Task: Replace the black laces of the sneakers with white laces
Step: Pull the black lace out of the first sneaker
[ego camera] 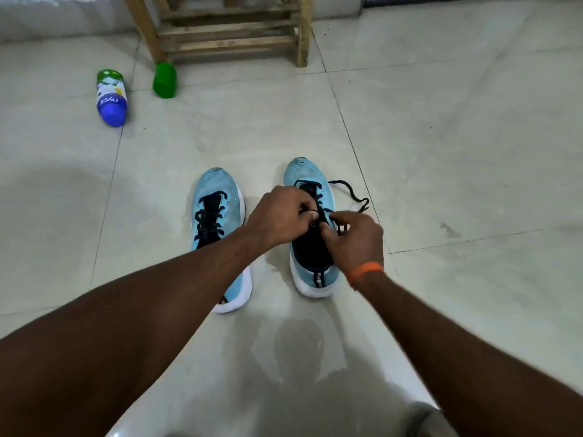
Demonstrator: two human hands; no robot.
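While the person's two hands meet over one shoe, the ground under everything is a floor of large pale glossy tiles with thin dark joints, and it shows soft reflections near the camera. Two light blue knit sneakers with white soles stand side by side on it, toes pointing away. The left sneaker has its black flat lace crossed over the tongue; the forearm hides its heel part. On the right sneaker, the left hand has its fingers curled together and pinches the black lace at the eyelets. The right hand, with an orange band on the wrist, has thumb and fingers closed on the same lace just beside it. One loose end of this lace lies curled on the tiles at the right of the shoe. Far ahead, a frame of rough light wooden slats stands at a grey wall. A green plastic container is just at its left leg, and a blue, white and green plastic bottle is near it.
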